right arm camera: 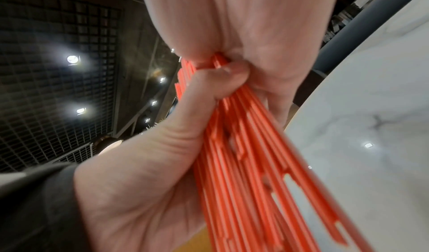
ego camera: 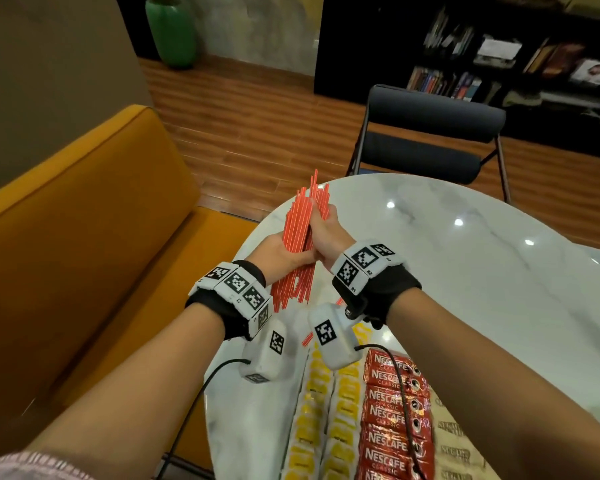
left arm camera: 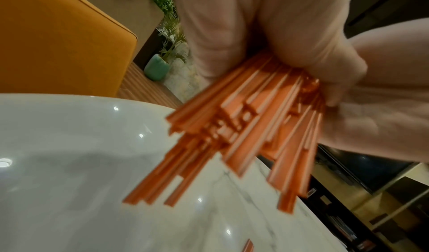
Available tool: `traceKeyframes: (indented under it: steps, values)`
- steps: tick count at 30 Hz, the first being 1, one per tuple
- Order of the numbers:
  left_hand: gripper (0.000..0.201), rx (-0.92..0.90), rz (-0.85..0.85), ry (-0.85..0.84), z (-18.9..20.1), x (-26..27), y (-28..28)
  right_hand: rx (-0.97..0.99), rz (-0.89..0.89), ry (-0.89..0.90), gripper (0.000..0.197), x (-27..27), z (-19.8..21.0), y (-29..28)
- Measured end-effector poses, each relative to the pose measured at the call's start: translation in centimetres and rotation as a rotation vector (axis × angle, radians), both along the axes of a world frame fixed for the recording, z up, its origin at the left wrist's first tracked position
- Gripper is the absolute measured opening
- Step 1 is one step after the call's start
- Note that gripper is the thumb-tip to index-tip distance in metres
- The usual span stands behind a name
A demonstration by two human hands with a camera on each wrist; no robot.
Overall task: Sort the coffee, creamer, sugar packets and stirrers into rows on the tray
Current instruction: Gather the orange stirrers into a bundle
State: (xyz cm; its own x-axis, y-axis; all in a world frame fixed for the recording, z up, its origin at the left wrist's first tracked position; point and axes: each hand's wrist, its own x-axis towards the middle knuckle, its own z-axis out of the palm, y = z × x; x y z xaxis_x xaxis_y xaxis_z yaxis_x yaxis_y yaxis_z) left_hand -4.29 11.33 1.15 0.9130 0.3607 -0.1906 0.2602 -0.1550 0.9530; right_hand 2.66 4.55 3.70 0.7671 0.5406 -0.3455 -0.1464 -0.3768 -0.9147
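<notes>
A thick bundle of orange-red stirrers (ego camera: 298, 220) stands nearly upright over the table's left edge, ends uneven. My left hand (ego camera: 281, 252) grips its lower middle and my right hand (ego camera: 326, 233) grips it just above. The left wrist view shows the stirrers (left arm camera: 243, 127) fanning out below my left hand (left arm camera: 232, 26). In the right wrist view my right hand (right arm camera: 232, 17) closes round the stirrers (right arm camera: 243, 164). One loose stirrer (ego camera: 307, 339) lies on the table. Near me lie rows of yellow packets (ego camera: 312, 420), red Nescafe packets (ego camera: 388, 417) and beige packets (ego camera: 454, 452).
The white marble table (ego camera: 465, 271) is round. A dark folding chair (ego camera: 430, 133) stands at its far side and an orange sofa (ego camera: 84, 237) runs along the left. Camera cables trail over the packet rows.
</notes>
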Motion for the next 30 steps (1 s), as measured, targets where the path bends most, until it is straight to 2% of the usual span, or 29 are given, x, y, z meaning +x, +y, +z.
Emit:
traceKeyframes:
  steps: [5,9,13,15,18,20,22,25,30]
  values:
    - [0.017,0.045,0.103,-0.001,-0.7,0.1,-0.1,-0.074,0.077,-0.026,0.058,-0.4,0.6,-0.5]
    - [0.017,0.033,0.111,0.007,-1.5,0.4,-0.8,-0.122,0.121,-0.032,0.062,-0.3,0.1,-0.6]
    - [0.017,0.003,0.206,0.012,-2.8,0.7,-1.0,-0.079,0.36,-0.086,0.061,0.6,-0.5,-2.0]
    - [0.018,-0.007,0.269,-0.001,-3.3,0.7,-1.0,-0.207,0.448,-0.216,0.052,1.8,-1.5,-3.6]
    - [0.013,-0.021,0.287,-0.017,-3.4,0.7,-0.9,-0.45,0.608,-0.43,0.024,3.6,-3.7,-6.2]
    - [0.016,-0.026,0.263,-0.026,-3.3,0.8,-1.0,-0.583,0.766,-0.466,0.026,4.0,-4.7,-7.1]
    - [0.019,-0.049,0.249,-0.03,-3.4,1.0,-1.1,-0.687,0.85,-0.503,0.029,4.2,-5.6,-7.3]
    - [0.019,-0.063,0.244,-0.01,-3.7,1.3,-1.2,-0.756,0.925,-0.593,0.031,4.5,-6.6,-6.7]
    - [0.022,-0.074,0.266,0.027,-4.5,1.3,-1.4,-0.801,0.997,-0.672,0.02,5.6,-7.3,-5.5]
